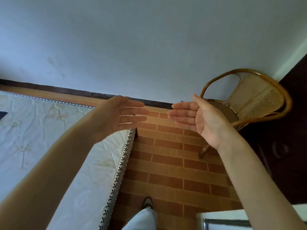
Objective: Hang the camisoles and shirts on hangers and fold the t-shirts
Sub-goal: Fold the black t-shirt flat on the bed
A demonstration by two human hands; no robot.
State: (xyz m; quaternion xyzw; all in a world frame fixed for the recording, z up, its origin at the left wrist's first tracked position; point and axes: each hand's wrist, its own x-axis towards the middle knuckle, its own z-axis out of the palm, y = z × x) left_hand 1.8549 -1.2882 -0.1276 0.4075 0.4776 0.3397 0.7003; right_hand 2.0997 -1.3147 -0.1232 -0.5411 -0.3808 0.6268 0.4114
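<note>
My left hand (119,116) and my right hand (197,117) are both raised in front of me, palms facing each other, fingers straight, a small gap between the fingertips. Neither hand holds anything. No camisoles, shirts, t-shirts or hangers show in the head view, except a small dark corner of something (3,114) at the far left edge of the mattress, too cut off to identify.
A white quilted mattress (41,138) fills the left side, its trimmed edge running down the middle. Brick-patterned floor (166,163) lies between it and a rattan chair (252,100) against the wall. Dark furniture (285,138) stands at right, a white surface (224,216) bottom right.
</note>
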